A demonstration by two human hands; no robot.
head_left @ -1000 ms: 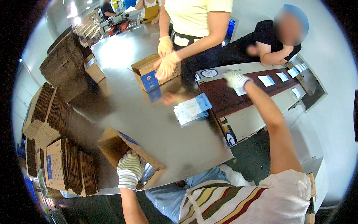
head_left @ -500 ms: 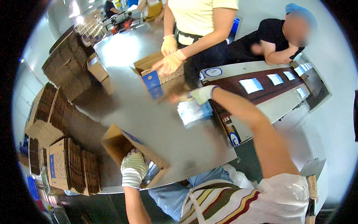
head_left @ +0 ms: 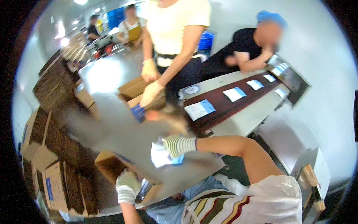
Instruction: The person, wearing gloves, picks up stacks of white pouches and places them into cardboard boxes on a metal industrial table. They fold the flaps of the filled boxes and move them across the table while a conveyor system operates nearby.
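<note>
My right hand (head_left: 178, 146), in a striped knit glove, is closed on a white-and-blue packet (head_left: 161, 156) held over the metal table, to the right of an open cardboard box (head_left: 152, 193). Whether more than one packet is in that grip I cannot tell. My left hand (head_left: 127, 185), gloved the same way, reaches over the near side of this tilted box. Its fingers are blurred and partly hidden inside. Beside them, shiny packets (head_left: 144, 190) stand in the box's near end.
Flattened cartons (head_left: 61, 186) are stacked along the left. Across the metal table (head_left: 136, 136), a co-worker's gloved hands (head_left: 152, 91) work at another open box (head_left: 130, 89). A dark red conveyor belt (head_left: 218, 110) carries several packets at the right, where another person leans.
My right hand has come nearer with the packet, from the conveyor's end toward my box. My left hand stays at the box. The whole view has shifted with my head.
</note>
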